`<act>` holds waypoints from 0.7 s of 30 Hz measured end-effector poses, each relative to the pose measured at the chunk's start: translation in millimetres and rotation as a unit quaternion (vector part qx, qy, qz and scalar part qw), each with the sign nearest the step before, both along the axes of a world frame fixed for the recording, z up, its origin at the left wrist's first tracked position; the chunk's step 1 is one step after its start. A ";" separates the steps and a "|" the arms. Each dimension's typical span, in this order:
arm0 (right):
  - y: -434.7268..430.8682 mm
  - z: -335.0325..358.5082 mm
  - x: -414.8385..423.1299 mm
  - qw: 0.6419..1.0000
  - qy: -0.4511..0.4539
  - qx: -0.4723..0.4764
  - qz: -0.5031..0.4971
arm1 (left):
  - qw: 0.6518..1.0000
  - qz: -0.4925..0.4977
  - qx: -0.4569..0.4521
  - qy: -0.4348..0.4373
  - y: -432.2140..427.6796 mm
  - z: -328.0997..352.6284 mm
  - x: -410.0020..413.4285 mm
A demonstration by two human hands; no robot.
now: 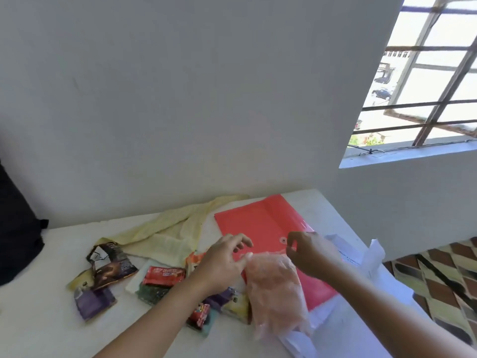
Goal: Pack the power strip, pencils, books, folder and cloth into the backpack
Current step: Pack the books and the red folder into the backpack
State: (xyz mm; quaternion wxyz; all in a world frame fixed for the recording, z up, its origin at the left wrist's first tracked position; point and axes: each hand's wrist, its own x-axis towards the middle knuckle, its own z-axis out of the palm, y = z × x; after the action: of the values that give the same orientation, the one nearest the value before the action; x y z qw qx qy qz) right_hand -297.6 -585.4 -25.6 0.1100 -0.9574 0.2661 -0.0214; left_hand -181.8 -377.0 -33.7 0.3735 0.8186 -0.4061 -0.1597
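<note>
Pinching the upper edge of a translucent plastic bag [276, 288], the left hand [224, 259] sits at lower centre of the frame. Its grip is narrow: thumb and forefinger close on the bag's top left corner, and the other fingers curl loosely above it.

The right hand [309, 251] is just right of centre, level with the left hand. Its fingers curl inward at the bag's top right corner, close to the round clasp of the folder. Motion blur hides the contact, so whether this grip holds the bag cannot be told.

The bag hangs between the two hands. Its lower part covers the near edge of the red folder [260, 223].

The folder lies flat on the white desk [38, 319], at centre right of the frame. White papers [361, 257] lie beside and beneath it, to the right and at the bottom.

The yellow cloth [165, 233] lies crumpled at centre, touching the folder's far left corner and reaching the wall [180, 99].

Snack packets [164, 276] lie scattered at lower left, below the cloth; some are partly hidden by the left forearm.

The dark backpack [18, 241] stands at the left edge of the frame, well apart from both hands.

A barred window [423, 73] occupies the upper right.
</note>
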 end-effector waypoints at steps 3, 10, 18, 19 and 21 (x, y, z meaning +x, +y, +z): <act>-26.7 -22.4 -16.0 0.999 0.028 0.026 -0.013 | 0.996 -0.051 0.071 -0.034 -27.5 -15.3 -3.8; -58.4 -54.7 -46.3 0.981 -0.123 0.097 -0.116 | 0.963 -0.084 0.231 -0.106 -59.2 -30.0 -6.6; -103.1 -67.4 -49.4 0.991 -0.042 0.057 -0.112 | 0.974 -0.054 0.207 -0.077 -67.2 -33.3 2.6; -107.1 -68.3 -47.6 0.990 -0.046 0.072 -0.114 | 0.975 -0.053 0.202 -0.073 -65.3 -34.7 5.1; -107.6 -70.7 -44.0 0.985 -0.061 0.087 -0.133 | 0.978 -0.052 0.184 -0.080 -61.4 -33.5 9.4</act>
State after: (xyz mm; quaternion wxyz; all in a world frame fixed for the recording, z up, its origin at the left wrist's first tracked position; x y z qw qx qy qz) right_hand -341.6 -693.0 -96.3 0.2049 -0.8970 0.3851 -0.0713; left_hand -172.5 -438.3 -67.2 0.1740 0.8610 -0.4405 -0.1851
